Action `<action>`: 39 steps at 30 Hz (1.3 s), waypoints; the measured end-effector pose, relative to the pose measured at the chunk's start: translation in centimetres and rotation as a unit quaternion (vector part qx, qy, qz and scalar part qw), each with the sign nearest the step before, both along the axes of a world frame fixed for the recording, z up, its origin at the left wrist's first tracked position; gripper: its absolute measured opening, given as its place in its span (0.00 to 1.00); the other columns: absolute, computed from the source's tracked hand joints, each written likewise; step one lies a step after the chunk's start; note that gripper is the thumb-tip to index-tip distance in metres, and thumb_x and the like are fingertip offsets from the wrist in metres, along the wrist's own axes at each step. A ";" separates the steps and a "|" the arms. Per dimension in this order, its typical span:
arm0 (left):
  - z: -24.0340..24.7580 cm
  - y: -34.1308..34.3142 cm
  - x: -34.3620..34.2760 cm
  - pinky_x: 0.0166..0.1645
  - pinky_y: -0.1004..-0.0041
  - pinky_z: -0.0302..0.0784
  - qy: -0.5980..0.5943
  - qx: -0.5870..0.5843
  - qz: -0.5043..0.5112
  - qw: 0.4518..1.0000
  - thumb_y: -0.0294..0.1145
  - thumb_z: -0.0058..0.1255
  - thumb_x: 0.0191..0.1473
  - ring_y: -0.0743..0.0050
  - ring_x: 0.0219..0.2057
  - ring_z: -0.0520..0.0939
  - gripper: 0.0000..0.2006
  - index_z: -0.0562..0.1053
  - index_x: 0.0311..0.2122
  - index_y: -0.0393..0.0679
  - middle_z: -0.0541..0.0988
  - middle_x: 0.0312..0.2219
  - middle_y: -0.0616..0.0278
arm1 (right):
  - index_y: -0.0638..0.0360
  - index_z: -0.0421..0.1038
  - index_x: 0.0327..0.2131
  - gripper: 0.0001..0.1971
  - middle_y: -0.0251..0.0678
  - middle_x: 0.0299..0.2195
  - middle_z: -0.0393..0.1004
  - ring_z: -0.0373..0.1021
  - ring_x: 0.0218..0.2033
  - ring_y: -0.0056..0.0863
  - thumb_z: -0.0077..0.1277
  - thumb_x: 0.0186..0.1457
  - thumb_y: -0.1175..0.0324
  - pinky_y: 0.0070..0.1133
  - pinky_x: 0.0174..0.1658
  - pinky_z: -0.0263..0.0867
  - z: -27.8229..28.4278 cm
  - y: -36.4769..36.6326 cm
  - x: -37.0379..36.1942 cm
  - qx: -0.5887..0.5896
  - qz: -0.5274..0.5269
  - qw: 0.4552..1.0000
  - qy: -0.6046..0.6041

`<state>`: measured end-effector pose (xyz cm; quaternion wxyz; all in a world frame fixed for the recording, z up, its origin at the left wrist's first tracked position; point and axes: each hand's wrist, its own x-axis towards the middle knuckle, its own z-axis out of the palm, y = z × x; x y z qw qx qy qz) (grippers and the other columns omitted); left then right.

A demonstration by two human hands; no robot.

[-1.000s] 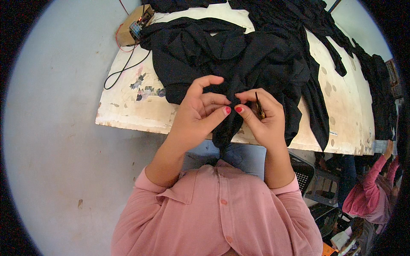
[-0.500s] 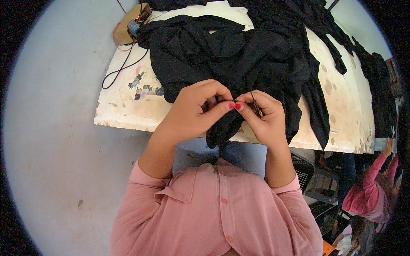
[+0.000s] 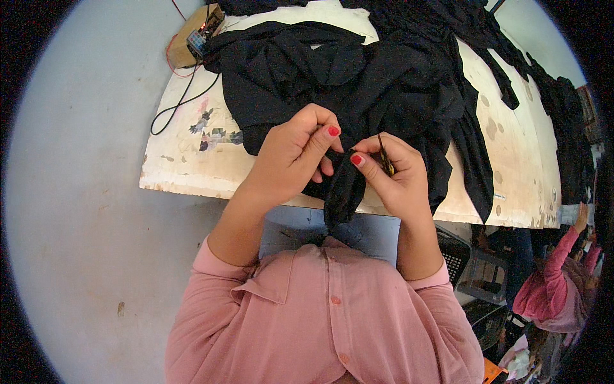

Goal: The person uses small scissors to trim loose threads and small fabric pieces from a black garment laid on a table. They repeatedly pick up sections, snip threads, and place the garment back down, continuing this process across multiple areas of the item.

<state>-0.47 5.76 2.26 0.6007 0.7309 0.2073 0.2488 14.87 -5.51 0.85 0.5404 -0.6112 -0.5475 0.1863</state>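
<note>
A black garment [image 3: 332, 70] lies bunched on the table, its near end hanging over the front edge between my hands. My right hand [image 3: 398, 169] pinches the black cloth between thumb and forefinger. What look like thread snips [image 3: 386, 160], dark and thin with a yellow part, are tucked in the same hand's fingers, the dark tip pointing up. My left hand [image 3: 288, 153] is up and to the left of that pinch, apart from the right fingertips. Its thumb and forefinger are pressed together; anything held there is too small to make out.
The pale, stained table [image 3: 185, 173] runs beneath the cloth, with more black fabric [image 3: 435, 19] at the back and right. A box-like device [image 3: 192, 38] with a looped black cable [image 3: 173, 115] sits at the far left corner. Right of me are dark plastic crates [image 3: 483, 275] and a person in pink [image 3: 547, 291].
My left hand has drawn away from the right fingertips, up and slightly left. The hanging cloth end has swung a little to the right. My right hand keeps its place and hold.
</note>
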 end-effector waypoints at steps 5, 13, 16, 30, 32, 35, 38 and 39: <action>-0.3 -0.8 0.1 0.31 0.85 0.70 -0.005 0.031 -0.007 0.999 0.26 0.57 0.51 0.88 0.30 0.74 0.12 0.69 0.41 0.42 0.74 0.29 0.69 | 0.63 0.74 0.32 0.08 0.33 0.24 0.72 0.67 0.26 0.21 0.57 0.50 0.68 0.18 0.30 0.61 -0.3 -0.3 0.3 -0.045 -0.010 0.993 0.104; -1.7 -0.8 0.7 0.33 0.85 0.70 -0.059 0.006 0.086 0.995 0.20 0.59 0.46 0.87 0.31 0.74 0.10 0.72 0.35 0.40 0.74 0.29 0.70 | 0.61 0.70 0.48 0.17 0.39 0.27 0.72 0.70 0.28 0.30 0.52 0.54 0.70 0.21 0.34 0.65 0.2 -0.3 -0.4 0.063 -0.138 0.980 -0.131; -1.8 -0.9 0.8 0.33 0.85 0.71 -0.044 0.032 0.100 0.993 0.19 0.59 0.47 0.87 0.31 0.75 0.10 0.72 0.35 0.40 0.74 0.29 0.70 | 0.61 0.70 0.47 0.17 0.40 0.28 0.72 0.70 0.26 0.33 0.53 0.53 0.70 0.22 0.32 0.66 1.9 -1.9 -0.9 -0.016 -0.106 0.980 -0.170; -1.7 -1.0 0.5 0.29 0.87 0.69 -0.107 -0.147 0.031 0.983 0.26 0.58 0.50 0.89 0.27 0.74 0.10 0.74 0.39 0.41 0.76 0.29 0.71 | 0.60 0.73 0.42 0.15 0.40 0.30 0.74 0.72 0.27 0.35 0.56 0.48 0.71 0.24 0.30 0.68 2.3 -2.2 -1.0 -0.001 -0.129 0.963 -0.237; -1.2 -0.9 0.3 0.29 0.87 0.67 -0.096 -0.224 -0.008 0.970 0.28 0.58 0.51 0.90 0.26 0.73 0.11 0.74 0.41 0.40 0.76 0.28 0.72 | 0.60 0.73 0.41 0.15 0.40 0.29 0.73 0.71 0.26 0.34 0.55 0.48 0.72 0.23 0.29 0.67 1.7 -2.1 -0.5 0.027 -0.118 0.964 -0.236; -1.0 -0.6 -0.3 0.29 0.87 0.67 -0.058 -0.263 -0.028 0.963 0.31 0.58 0.52 0.91 0.26 0.73 0.12 0.74 0.42 0.40 0.76 0.28 0.72 | 0.60 0.73 0.39 0.13 0.39 0.26 0.72 0.70 0.25 0.32 0.56 0.46 0.74 0.22 0.28 0.66 2.1 -1.7 -0.8 0.062 -0.092 0.978 -0.176; -1.3 -0.9 -0.2 0.28 0.86 0.66 -0.057 -0.237 -0.015 0.970 0.31 0.58 0.52 0.91 0.25 0.72 0.12 0.74 0.42 0.40 0.76 0.27 0.73 | 0.61 0.73 0.36 0.09 0.31 0.22 0.68 0.61 0.20 0.17 0.56 0.48 0.75 0.14 0.24 0.55 1.6 -1.0 -1.1 0.085 -0.072 0.986 -0.122; -1.3 -1.0 -0.1 0.28 0.86 0.66 -0.056 -0.229 -0.018 0.972 0.31 0.58 0.52 0.92 0.25 0.71 0.12 0.74 0.41 0.41 0.75 0.27 0.73 | 0.62 0.73 0.36 0.09 0.31 0.21 0.67 0.60 0.20 0.17 0.56 0.48 0.76 0.14 0.24 0.54 1.3 -0.7 -1.1 0.093 -0.068 0.985 -0.127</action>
